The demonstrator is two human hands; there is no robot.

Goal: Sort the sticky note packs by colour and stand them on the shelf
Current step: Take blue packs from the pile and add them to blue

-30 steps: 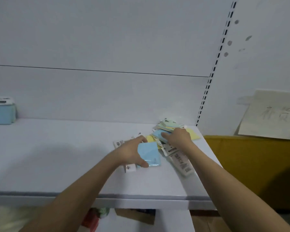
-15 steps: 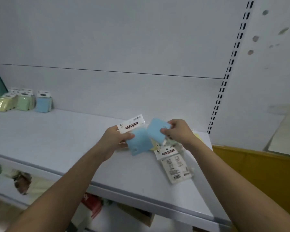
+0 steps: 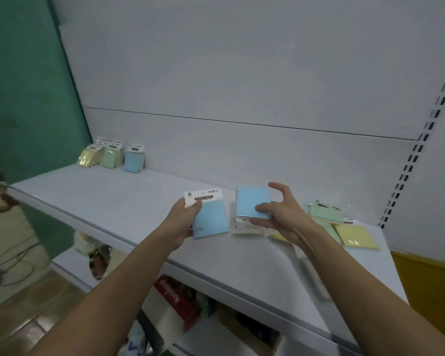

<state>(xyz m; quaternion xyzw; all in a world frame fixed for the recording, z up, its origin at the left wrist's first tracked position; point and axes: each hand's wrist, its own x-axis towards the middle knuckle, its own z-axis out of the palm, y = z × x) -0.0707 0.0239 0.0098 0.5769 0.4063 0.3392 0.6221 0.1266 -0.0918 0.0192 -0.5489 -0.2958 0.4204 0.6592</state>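
Left hand (image 3: 184, 220) gripping a pale blue sticky note pack with white header card (image 3: 208, 215), right hand (image 3: 280, 211) pinching a second pale blue square pack (image 3: 252, 201) at its 3 o'clock — both above the white shelf (image 3: 113, 201)

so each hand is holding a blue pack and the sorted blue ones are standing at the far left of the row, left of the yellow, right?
Not quite. In the head view the standing blue packs are at the right end of that row, right of the green packs and yellow packs. The rest holds: the left hand and right hand each hold a blue pack.
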